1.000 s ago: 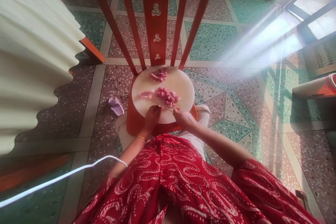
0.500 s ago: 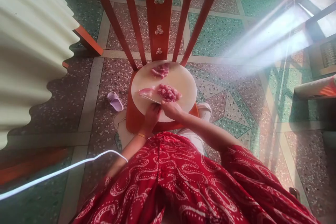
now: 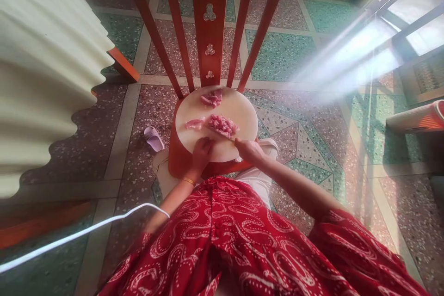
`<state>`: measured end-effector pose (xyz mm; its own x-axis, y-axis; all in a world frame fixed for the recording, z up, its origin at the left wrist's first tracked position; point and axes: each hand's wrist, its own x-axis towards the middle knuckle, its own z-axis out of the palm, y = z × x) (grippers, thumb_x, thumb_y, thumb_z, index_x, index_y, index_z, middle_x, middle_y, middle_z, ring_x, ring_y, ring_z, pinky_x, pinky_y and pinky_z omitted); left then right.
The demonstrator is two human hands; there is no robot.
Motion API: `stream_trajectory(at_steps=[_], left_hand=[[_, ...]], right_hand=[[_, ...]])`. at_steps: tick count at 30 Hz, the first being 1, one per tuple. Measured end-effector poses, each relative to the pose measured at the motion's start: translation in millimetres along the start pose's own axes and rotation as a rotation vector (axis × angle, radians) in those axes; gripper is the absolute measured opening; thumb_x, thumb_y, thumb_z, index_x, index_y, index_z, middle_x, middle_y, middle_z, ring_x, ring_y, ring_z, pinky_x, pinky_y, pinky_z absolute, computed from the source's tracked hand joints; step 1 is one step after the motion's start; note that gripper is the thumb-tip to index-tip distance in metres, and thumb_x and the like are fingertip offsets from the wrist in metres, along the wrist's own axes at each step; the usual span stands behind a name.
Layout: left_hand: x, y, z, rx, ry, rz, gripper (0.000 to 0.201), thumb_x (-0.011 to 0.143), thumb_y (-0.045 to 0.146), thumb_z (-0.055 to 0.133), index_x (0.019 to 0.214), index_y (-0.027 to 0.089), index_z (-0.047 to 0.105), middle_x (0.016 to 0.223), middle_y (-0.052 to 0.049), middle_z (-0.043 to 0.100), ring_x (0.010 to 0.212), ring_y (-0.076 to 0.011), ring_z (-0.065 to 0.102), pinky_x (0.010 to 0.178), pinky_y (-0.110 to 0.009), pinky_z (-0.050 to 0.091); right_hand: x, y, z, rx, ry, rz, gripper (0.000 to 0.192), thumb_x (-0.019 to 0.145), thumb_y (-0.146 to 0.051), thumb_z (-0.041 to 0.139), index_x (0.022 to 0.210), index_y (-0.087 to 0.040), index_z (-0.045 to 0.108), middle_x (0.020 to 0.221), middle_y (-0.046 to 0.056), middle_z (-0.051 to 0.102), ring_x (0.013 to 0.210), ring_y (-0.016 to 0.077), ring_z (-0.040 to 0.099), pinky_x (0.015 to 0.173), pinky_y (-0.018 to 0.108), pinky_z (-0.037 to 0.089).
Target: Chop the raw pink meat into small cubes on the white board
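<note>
Red garment (image 3: 243, 240) with white swirling dotted pattern; gold bangle (image 3: 188, 181) on left wrist.

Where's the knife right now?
In the head view the knife is in the right hand, near the front edge of the round cutting board. Its blade reaches the chopped meat pile, and the left hand rests beside it.

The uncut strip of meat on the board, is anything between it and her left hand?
Nothing visible. The left hand rests on the cutting board, with only bare board up to the meat strip. The chopped pile lies off to the right.
</note>
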<state>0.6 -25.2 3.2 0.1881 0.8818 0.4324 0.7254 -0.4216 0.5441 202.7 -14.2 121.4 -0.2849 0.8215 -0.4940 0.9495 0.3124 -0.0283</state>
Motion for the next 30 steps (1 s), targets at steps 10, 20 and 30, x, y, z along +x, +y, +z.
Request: stream_trajectory(at_steps=[10, 20, 30], left_hand=[[-3, -4, 7.2, -0.012, -0.021, -0.029, 0.023, 0.090, 0.022, 0.043, 0.104, 0.017, 0.062, 0.101, -0.009, 0.063, 0.099, -0.0221, 0.055, 0.088, -0.038, 0.048], [-4, -7, 7.0, 0.014, -0.038, -0.067, 0.023, 0.089, 0.024, 0.044, 0.103, 0.019, 0.062, 0.096, -0.008, 0.063, 0.094, -0.0228, 0.057, 0.083, -0.039, 0.049], [-2, 0, 6.6, 0.025, 0.001, -0.086, 0.023, 0.091, 0.027, 0.042, 0.096, 0.017, 0.062, 0.094, -0.009, 0.062, 0.094, -0.0209, 0.056, 0.084, -0.036, 0.049]], right_hand=[[12, -29, 0, 0.002, -0.062, -0.076, 0.023, 0.092, -0.022, 0.034, 0.111, -0.018, 0.048, 0.091, 0.011, 0.065, 0.081, 0.0232, 0.066, 0.063, 0.030, 0.049], [36, -42, -9, 0.031, -0.074, -0.137, 0.029, 0.090, -0.013, 0.036, 0.117, -0.016, 0.045, 0.092, 0.012, 0.067, 0.085, 0.0216, 0.066, 0.069, 0.028, 0.048], [3, -11, -3, 0.024, -0.087, -0.070, 0.029, 0.093, -0.022, 0.034, 0.119, -0.019, 0.045, 0.096, 0.012, 0.066, 0.086, 0.0222, 0.065, 0.067, 0.027, 0.047]])
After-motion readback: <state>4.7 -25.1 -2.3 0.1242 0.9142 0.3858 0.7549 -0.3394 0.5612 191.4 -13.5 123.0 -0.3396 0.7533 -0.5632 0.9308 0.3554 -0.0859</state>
